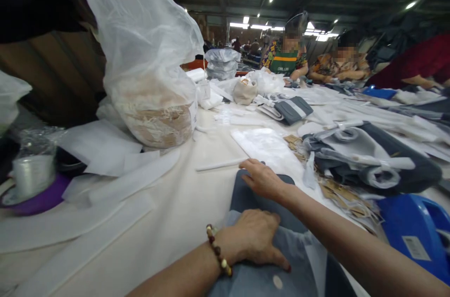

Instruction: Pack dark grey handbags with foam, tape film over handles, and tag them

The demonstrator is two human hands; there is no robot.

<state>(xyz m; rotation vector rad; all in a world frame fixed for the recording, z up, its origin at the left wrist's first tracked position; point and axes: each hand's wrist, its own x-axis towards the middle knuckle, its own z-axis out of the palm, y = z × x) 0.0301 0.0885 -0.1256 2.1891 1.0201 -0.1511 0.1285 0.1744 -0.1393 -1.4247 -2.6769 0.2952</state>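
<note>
A grey folded garment (246, 198) lies on the white table (168, 208) in front of me. My left hand (255, 238), with a bead bracelet on the wrist, presses down on the garment's near part, fingers bent and flat on the cloth. My right hand (260, 177) reaches further out and rests on the garment's far edge, fingers stretched forward. Just beyond that hand lie a clear plastic bag (267, 144) and a thin white strip (220, 165).
A large plastic bag of tan material (154, 114) stands at the left. White paper sheets (105, 147) lie around it. Grey rolled garments (365, 161) and brown tags (344, 198) pile at the right, beside a blue bin (411, 226). Other people (288, 60) work at the far end.
</note>
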